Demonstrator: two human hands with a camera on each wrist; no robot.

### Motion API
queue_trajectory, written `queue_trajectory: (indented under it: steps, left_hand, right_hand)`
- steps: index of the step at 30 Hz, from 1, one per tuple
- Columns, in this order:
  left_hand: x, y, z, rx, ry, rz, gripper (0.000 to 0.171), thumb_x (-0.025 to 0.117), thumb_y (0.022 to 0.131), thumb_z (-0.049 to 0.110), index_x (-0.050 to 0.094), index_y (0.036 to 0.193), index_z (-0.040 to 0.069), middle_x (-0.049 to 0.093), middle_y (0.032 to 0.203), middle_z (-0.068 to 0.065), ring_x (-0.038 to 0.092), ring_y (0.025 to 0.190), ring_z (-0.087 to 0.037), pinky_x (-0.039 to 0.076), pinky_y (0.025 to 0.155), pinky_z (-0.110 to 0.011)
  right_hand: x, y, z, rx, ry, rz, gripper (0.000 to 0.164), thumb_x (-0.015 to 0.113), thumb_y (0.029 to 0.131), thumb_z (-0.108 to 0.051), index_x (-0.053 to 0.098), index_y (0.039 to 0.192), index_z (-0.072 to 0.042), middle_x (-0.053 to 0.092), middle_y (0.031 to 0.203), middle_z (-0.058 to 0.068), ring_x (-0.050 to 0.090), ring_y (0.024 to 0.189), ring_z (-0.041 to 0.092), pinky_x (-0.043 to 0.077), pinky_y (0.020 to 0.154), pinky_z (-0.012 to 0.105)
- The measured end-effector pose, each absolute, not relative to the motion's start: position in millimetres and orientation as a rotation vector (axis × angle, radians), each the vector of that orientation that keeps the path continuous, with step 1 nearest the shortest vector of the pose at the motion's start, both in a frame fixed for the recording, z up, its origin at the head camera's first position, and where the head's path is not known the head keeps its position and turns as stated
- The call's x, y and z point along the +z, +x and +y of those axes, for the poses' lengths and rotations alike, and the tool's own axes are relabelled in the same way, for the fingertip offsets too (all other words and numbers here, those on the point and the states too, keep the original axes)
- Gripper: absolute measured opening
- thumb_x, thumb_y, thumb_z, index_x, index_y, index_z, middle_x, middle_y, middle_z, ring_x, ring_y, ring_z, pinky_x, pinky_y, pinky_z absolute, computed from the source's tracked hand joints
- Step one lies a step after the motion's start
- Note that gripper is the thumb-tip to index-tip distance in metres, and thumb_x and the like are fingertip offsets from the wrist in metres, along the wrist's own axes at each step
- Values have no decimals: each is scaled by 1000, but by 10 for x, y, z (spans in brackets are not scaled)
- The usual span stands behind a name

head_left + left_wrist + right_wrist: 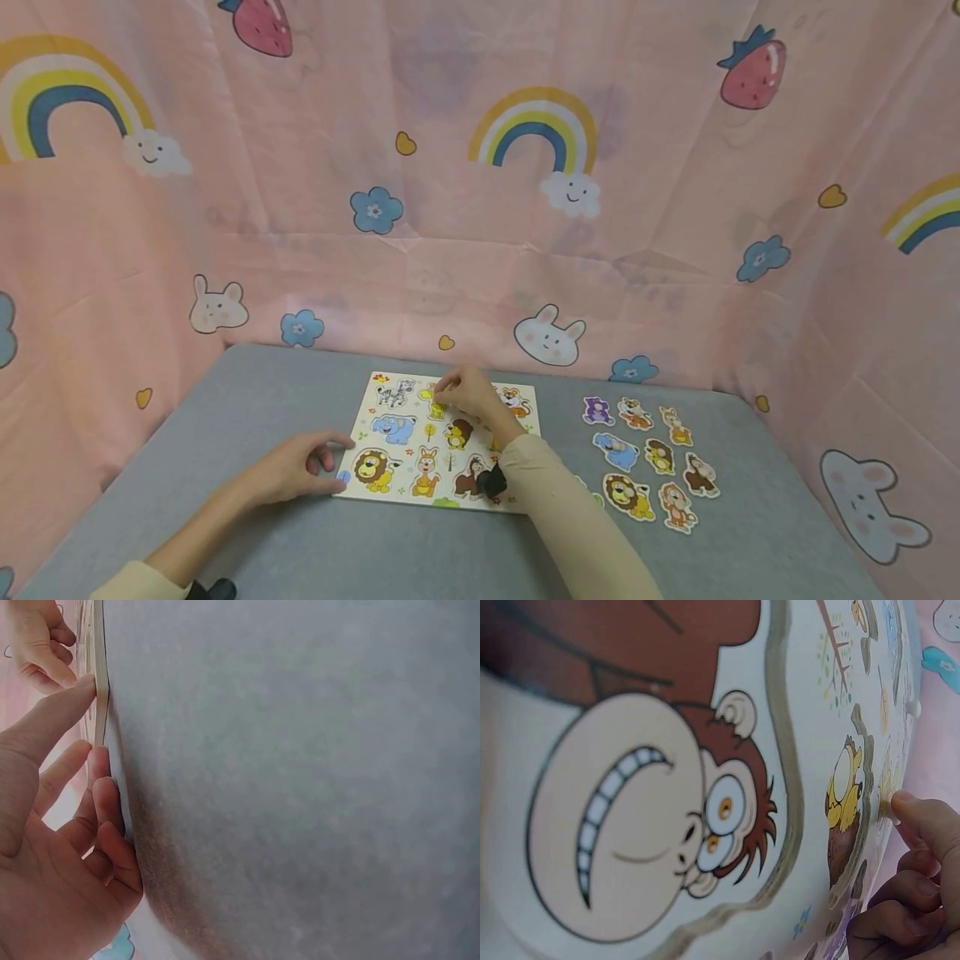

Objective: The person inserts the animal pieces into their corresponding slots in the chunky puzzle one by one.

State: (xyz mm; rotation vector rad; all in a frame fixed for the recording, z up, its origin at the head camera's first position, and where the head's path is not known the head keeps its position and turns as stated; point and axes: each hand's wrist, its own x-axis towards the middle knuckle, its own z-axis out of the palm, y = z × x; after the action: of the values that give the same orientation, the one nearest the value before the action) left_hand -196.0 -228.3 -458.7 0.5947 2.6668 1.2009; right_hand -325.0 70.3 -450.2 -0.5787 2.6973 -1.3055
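A pale wooden puzzle board (pixel 468 475) with animal pictures lies on the grey table. My left hand (pixel 296 468) is at its left edge; the thumb touches the near-left corner and the other fingers bend loosely beside the edge. My right hand (pixel 467 392) reaches over the board's far row and pinches a yellow giraffe piece (pixel 436 406) at the giraffe picture. The fingers partly hide that piece. In the right wrist view, the index fingertip (pixel 902 801) touches it beyond the hedgehog picture (pixel 844 802). The gorilla picture (pixel 667 817) fills the foreground.
Right of the board lie several loose animal pieces, among them a lion (pixel 628 497), an elephant (pixel 616 451), a hedgehog (pixel 659 457) and a monkey (pixel 678 507). My right sleeve (pixel 577 525) partly covers a green piece (pixel 597 498). A pink patterned curtain (pixel 450 275) surrounds the table.
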Motion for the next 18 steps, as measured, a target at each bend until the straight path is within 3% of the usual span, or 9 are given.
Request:
queue_trajectory:
  steps: [12, 18]
  left_hand:
    - [-4584, -1966, -2291, 1194, 607, 2670, 52, 88, 80, 17, 64, 125, 7, 55, 84, 0, 49, 68, -14, 38, 59, -27]
    - [-4601, -1976, -2292, 1195, 614, 2672, 52, 88, 80, 18, 64, 126, 7, 55, 84, 0, 49, 68, -14, 39, 60, -27]
  right_hand:
    - [-4513, -3272, 711, -1306, -538, 2685, 7, 79, 89, -12, 79, 94, -6, 58, 78, 3, 47, 61, 14, 42, 53, 27]
    - [-4494, -3325, 868, -1417, -591, 2584, 15, 79, 90, -13, 78, 101, -3, 52, 71, 2, 42, 58, 13, 37, 54, 27]
